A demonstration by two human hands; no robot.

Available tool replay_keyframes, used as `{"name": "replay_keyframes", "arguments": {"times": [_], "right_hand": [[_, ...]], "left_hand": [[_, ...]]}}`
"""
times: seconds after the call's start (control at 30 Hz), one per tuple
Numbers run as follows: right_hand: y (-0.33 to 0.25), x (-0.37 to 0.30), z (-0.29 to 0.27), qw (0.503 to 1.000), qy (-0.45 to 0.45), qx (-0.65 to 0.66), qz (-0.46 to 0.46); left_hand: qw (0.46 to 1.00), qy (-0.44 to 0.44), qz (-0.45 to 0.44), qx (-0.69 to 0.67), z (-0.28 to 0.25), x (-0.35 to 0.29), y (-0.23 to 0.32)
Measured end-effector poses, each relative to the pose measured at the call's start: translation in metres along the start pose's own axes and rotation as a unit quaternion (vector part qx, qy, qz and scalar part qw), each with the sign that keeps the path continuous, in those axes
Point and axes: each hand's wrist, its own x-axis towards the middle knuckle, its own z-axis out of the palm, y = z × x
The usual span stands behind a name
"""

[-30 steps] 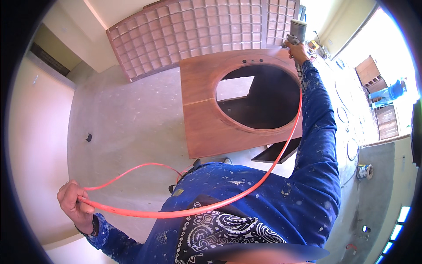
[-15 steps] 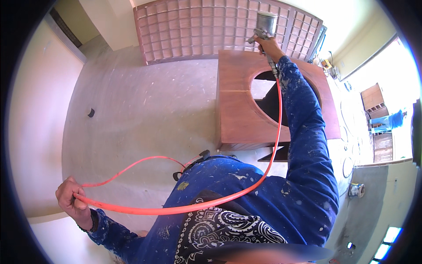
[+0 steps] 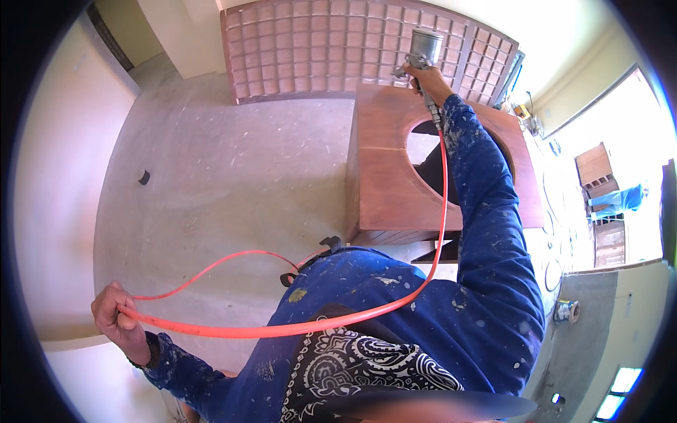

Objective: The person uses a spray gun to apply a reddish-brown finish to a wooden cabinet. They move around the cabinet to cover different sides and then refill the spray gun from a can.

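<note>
My right hand [image 3: 431, 83] is wrapped round the handle of a metal spray gun [image 3: 417, 62], with its silver cup [image 3: 427, 44] on top. The arm reaches out over a reddish-brown wooden cabinet [image 3: 381, 162] that has a large round opening. From the gun's handle an orange air hose [image 3: 443, 190] curves down across my body to the far left. There my left hand [image 3: 116, 317] is closed on the hose, held out to the side. Beyond that hand the hose loops back toward my waist.
A brown lattice panel [image 3: 303, 49] leans behind the cabinet. On the grey floor [image 3: 226, 169] lies a small black piece [image 3: 144, 178]. To the right are a paint bucket [image 3: 566, 311], hose coils on the floor, and another person in blue [image 3: 617, 201] near wooden pieces in a bright opening.
The spray gun has dipped slightly and shifted a little left with my right hand. My left hand keeps hold of the hose in nearly the same place. The view has shifted slightly.
</note>
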Motion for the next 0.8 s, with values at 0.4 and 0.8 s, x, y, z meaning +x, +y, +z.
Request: {"name": "replay_keyframes", "arguments": {"times": [0.4,0.8], "right_hand": [[0.073,-0.038,-0.203,0.993,0.115,0.001,0.025],[0.152,-0.073,-0.429,0.951,0.299,-0.05,0.054]], "left_hand": [[0.997,-0.028,0.071,-0.014,0.076,0.032,0.075],[0.993,-0.081,0.089,-0.019,0.151,0.064,0.155]]}}
